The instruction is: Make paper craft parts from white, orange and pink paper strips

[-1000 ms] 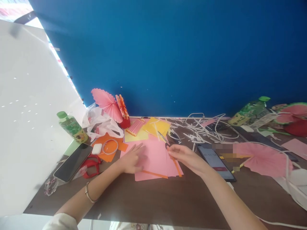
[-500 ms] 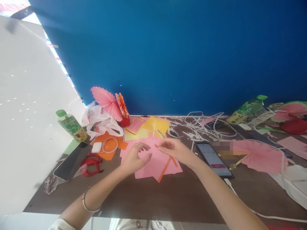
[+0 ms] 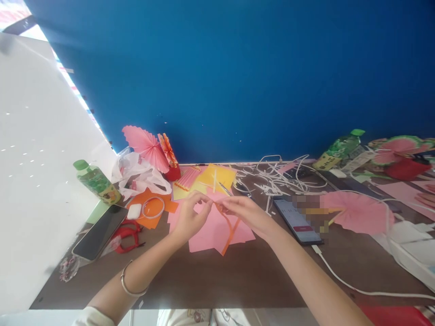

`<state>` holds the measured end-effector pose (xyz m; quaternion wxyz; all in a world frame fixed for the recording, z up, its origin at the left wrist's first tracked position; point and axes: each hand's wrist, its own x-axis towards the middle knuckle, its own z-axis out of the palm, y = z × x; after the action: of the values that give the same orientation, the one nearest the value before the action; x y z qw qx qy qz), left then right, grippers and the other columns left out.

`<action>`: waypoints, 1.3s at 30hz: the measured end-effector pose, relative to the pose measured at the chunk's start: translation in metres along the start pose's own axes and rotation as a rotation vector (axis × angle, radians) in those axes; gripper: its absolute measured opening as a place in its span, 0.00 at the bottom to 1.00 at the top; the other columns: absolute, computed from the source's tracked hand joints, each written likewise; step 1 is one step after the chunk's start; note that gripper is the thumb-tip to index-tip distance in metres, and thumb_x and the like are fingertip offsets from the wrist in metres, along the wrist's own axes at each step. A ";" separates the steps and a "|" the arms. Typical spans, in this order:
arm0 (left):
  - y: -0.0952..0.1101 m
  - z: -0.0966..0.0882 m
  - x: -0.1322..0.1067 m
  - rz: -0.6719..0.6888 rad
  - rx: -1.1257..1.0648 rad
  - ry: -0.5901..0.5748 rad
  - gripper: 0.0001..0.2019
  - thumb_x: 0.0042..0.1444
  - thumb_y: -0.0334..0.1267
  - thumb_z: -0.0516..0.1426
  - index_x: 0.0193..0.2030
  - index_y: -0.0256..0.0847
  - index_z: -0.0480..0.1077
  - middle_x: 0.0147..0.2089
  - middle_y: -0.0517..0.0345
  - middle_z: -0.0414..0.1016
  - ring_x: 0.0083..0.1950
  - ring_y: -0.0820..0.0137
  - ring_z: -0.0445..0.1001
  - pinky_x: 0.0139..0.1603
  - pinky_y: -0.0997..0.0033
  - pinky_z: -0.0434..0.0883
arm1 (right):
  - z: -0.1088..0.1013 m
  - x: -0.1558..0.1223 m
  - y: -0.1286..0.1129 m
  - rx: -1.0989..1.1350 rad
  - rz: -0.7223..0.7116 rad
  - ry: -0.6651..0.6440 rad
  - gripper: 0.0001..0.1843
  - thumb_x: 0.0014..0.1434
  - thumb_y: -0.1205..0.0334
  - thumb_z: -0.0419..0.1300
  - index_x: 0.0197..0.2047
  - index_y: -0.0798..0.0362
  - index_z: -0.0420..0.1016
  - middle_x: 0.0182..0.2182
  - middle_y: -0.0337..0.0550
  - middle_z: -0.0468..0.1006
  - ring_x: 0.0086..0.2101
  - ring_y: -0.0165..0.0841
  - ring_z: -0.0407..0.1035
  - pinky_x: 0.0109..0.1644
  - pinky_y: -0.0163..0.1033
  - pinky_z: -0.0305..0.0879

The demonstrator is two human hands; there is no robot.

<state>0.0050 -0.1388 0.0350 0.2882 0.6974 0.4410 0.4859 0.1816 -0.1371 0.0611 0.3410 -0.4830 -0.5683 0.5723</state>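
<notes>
Over a stack of pink paper sheets [image 3: 204, 237], my right hand [image 3: 248, 215] pinches a thin orange paper strip [image 3: 226, 218], whose loose part curves down toward the sheets. My left hand [image 3: 193, 218] meets it from the other side, thumb and forefinger pinched at the strip's end; the fingertips nearly touch. A second orange strip [image 3: 228, 244] lies on the pink sheets just below. Behind the hands are a yellow sheet [image 3: 224, 175], a pleated pink paper piece [image 3: 187, 178] and a slim pen-like tool [image 3: 224, 188].
On the left stand a green-capped bottle [image 3: 97, 181], a white plastic bag [image 3: 141, 174] and a dark phone [image 3: 100, 232]. To the right lie tangled white cables [image 3: 285, 174], a lit phone [image 3: 297, 222] and a pink paper fan [image 3: 360, 212]. Another person's hand [image 3: 427, 198] shows at the right edge.
My left hand has moved up and right, its fingers closing into a pinch at the strip my right hand holds. The strip now hangs in a curve. The view has shifted slightly right.
</notes>
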 end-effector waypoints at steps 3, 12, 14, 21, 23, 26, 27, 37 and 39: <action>-0.001 0.001 0.008 0.046 0.044 0.122 0.07 0.55 0.36 0.53 0.27 0.41 0.66 0.29 0.59 0.69 0.33 0.71 0.66 0.35 0.70 0.63 | 0.002 0.003 0.014 0.223 -0.029 0.287 0.15 0.49 0.51 0.60 0.37 0.52 0.77 0.43 0.48 0.76 0.45 0.39 0.68 0.48 0.44 0.62; 0.015 0.009 0.019 -0.088 -0.049 0.154 0.08 0.53 0.38 0.55 0.27 0.41 0.72 0.29 0.59 0.73 0.33 0.71 0.68 0.33 0.71 0.65 | 0.064 -0.013 0.034 0.372 -0.120 0.344 0.11 0.51 0.53 0.60 0.33 0.50 0.75 0.31 0.43 0.75 0.31 0.34 0.67 0.40 0.43 0.63; 0.018 0.013 0.013 -0.187 -0.130 0.160 0.08 0.54 0.39 0.55 0.27 0.41 0.73 0.30 0.59 0.74 0.33 0.71 0.69 0.34 0.71 0.65 | 0.070 -0.003 0.033 0.603 -0.107 0.322 0.13 0.51 0.51 0.60 0.36 0.50 0.75 0.39 0.45 0.75 0.34 0.34 0.68 0.40 0.42 0.64; 0.008 0.024 -0.004 -0.321 -0.226 0.176 0.08 0.53 0.41 0.56 0.30 0.42 0.74 0.33 0.57 0.76 0.38 0.68 0.71 0.40 0.68 0.67 | 0.070 0.021 0.035 0.961 -0.093 0.394 0.09 0.45 0.57 0.66 0.30 0.50 0.73 0.34 0.42 0.75 0.36 0.34 0.69 0.43 0.41 0.66; 0.004 0.022 -0.006 -0.318 -0.228 0.152 0.10 0.54 0.43 0.55 0.31 0.40 0.74 0.34 0.56 0.76 0.39 0.68 0.71 0.40 0.68 0.67 | 0.071 0.022 0.039 0.962 -0.105 0.430 0.09 0.44 0.60 0.67 0.28 0.51 0.73 0.31 0.39 0.74 0.33 0.31 0.68 0.43 0.38 0.66; -0.008 0.012 -0.014 -0.319 -0.141 0.042 0.15 0.56 0.44 0.52 0.30 0.37 0.74 0.35 0.53 0.76 0.40 0.66 0.72 0.40 0.69 0.69 | 0.068 0.024 0.047 0.876 -0.122 0.516 0.09 0.43 0.61 0.68 0.28 0.52 0.73 0.28 0.37 0.73 0.33 0.29 0.68 0.43 0.36 0.65; -0.014 0.006 -0.019 -0.313 -0.074 -0.008 0.16 0.57 0.44 0.51 0.29 0.37 0.74 0.35 0.52 0.76 0.41 0.66 0.73 0.40 0.69 0.70 | 0.066 0.025 0.051 0.842 -0.117 0.531 0.09 0.43 0.61 0.68 0.27 0.52 0.72 0.28 0.38 0.73 0.33 0.29 0.68 0.43 0.36 0.65; -0.071 -0.022 -0.091 0.270 0.725 -0.521 0.22 0.58 0.43 0.48 0.55 0.31 0.63 0.61 0.38 0.59 0.64 0.52 0.54 0.60 0.50 0.58 | 0.047 0.047 0.079 0.524 0.016 0.289 0.12 0.40 0.60 0.69 0.27 0.53 0.72 0.26 0.38 0.74 0.30 0.28 0.68 0.37 0.34 0.63; -0.069 -0.017 -0.094 0.284 0.776 -0.551 0.25 0.59 0.46 0.46 0.56 0.28 0.61 0.61 0.33 0.57 0.64 0.50 0.52 0.61 0.49 0.56 | 0.050 0.053 0.084 0.427 0.025 0.237 0.12 0.41 0.60 0.69 0.28 0.53 0.71 0.27 0.38 0.74 0.31 0.28 0.68 0.37 0.34 0.63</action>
<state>-0.0468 -0.1928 -0.0565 0.0443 0.9090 0.3973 0.1179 0.1318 -0.1136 -0.0352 0.4927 -0.4708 -0.3841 0.6230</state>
